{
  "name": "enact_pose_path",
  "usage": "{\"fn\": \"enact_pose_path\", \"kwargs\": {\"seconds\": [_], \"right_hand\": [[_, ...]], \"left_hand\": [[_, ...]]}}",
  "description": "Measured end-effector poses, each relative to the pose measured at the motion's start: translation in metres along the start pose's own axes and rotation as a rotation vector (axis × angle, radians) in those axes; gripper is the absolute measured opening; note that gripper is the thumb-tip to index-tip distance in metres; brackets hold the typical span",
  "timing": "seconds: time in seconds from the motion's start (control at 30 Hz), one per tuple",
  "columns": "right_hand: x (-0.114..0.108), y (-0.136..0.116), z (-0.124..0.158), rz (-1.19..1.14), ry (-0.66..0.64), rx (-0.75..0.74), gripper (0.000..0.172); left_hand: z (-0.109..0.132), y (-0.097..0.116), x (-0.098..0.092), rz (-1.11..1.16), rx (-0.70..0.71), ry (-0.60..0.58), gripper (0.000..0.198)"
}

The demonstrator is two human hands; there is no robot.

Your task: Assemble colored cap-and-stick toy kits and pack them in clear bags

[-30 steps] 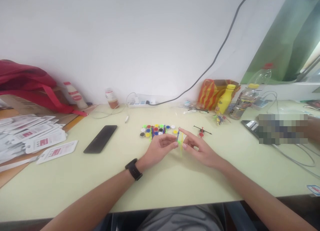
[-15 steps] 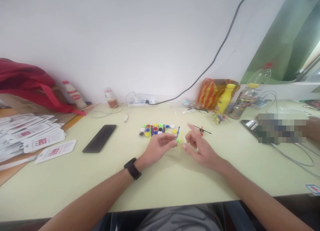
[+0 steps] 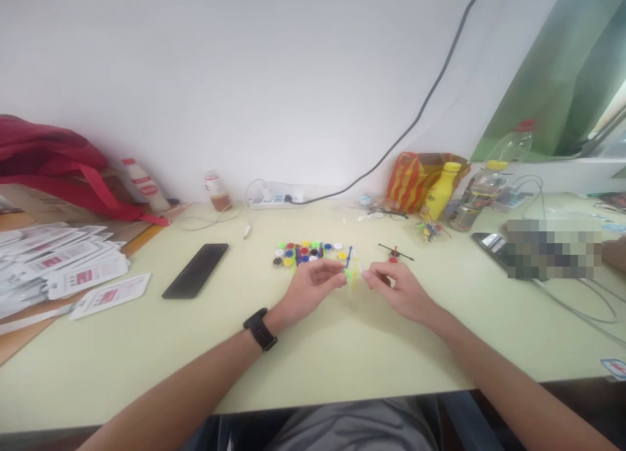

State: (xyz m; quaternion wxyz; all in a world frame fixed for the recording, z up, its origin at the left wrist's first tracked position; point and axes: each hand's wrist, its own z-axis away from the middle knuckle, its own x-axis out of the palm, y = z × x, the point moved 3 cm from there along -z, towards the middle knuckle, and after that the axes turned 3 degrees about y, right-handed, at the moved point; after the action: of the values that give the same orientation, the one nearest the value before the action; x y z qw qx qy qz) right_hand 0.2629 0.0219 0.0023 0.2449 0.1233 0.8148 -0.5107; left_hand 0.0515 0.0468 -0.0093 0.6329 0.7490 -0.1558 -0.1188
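My left hand (image 3: 313,283), a dark watch on its wrist, is closed in a pinch on a small green plastic piece (image 3: 348,274). A blue arrow-shaped stick (image 3: 349,258) rises from that piece, and a yellow stick (image 3: 355,268) stands beside it. Level with it, my right hand (image 3: 398,291) has thumb and forefinger pressed together on a thin white plastic stick (image 3: 360,266), whose shape is blurred. Behind my left hand lies a cluster of coloured round discs (image 3: 304,251) with blue and green sticks among them. A black-and-red arrow piece (image 3: 395,253) lies beyond my right hand.
A black phone (image 3: 195,271) lies at left, near a pile of white tags (image 3: 81,278). Along the wall stand a power strip (image 3: 276,201), a striped bag (image 3: 408,180) and a yellow bottle (image 3: 440,193). Another person's hand (image 3: 615,252) shows at the right edge, by cables.
My right forefinger, raised and extended before, has come down to meet the thumb at the white stick. My left hand keeps its pinch in nearly the same place.
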Motion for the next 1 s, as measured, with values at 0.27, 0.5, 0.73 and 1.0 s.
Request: {"fn": "enact_pose_path", "kwargs": {"seconds": [0.27, 0.5, 0.73, 1.0], "right_hand": [[0.006, -0.002, 0.001, -0.021, -0.043, 0.014, 0.032], [0.012, 0.0, 0.003, -0.055, -0.132, 0.013, 0.034], [0.017, 0.0, 0.004, -0.044, -0.192, 0.021, 0.04], [0.015, -0.001, 0.003, -0.026, -0.172, 0.003, 0.039]], "left_hand": [[0.001, 0.005, 0.0, 0.005, 0.009, -0.027, 0.034], [0.002, 0.004, 0.0, -0.014, -0.002, -0.056, 0.033], [0.004, -0.001, 0.003, -0.028, 0.02, -0.134, 0.035], [0.004, 0.009, 0.001, -0.162, 0.142, -0.106, 0.032]]}}
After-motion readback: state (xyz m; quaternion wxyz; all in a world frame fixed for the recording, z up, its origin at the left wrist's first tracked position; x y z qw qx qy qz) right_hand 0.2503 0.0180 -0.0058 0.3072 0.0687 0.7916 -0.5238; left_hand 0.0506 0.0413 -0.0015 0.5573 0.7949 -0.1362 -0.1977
